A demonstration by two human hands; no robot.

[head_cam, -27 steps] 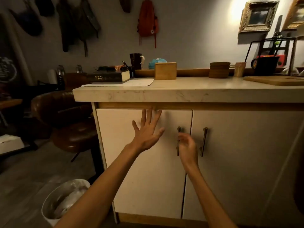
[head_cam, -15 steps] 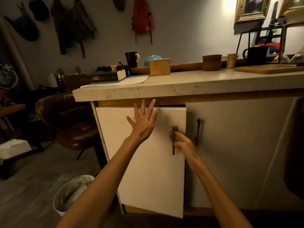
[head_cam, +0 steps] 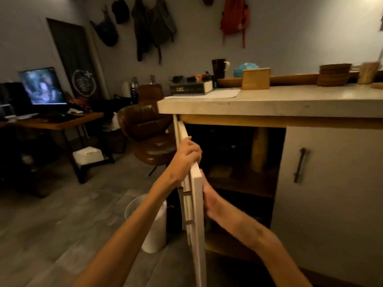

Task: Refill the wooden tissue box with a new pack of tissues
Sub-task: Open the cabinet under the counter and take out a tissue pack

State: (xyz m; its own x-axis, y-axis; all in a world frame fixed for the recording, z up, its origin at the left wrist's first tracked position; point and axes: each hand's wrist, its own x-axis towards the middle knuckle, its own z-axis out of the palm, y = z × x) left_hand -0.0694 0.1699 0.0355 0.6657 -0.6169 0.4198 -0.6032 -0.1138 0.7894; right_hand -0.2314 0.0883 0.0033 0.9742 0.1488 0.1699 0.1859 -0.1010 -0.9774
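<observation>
The wooden tissue box [head_cam: 256,78] stands on the pale countertop [head_cam: 290,100], far above my hands. The left cabinet door [head_cam: 196,204] stands swung wide open, seen edge-on. My left hand [head_cam: 187,154] grips its top edge with curled fingers. My right hand [head_cam: 209,195] lies against the door's inner face, fingers fairly straight; its fingertips are hidden behind the door edge. The dark cabinet interior [head_cam: 238,172] shows shelves with dim shapes; I cannot make out a tissue pack there.
A white bin [head_cam: 153,224] stands on the floor just left of the open door. A brown leather chair [head_cam: 149,137] sits beyond it. The right cabinet door [head_cam: 331,193] is closed. Book, mug and stacked bowls [head_cam: 333,74] sit on the counter.
The left cabinet door has swung from slightly ajar to wide open. My left hand moved from the door's front to gripping its top edge. My right hand left the handle and now rests on the inner face.
</observation>
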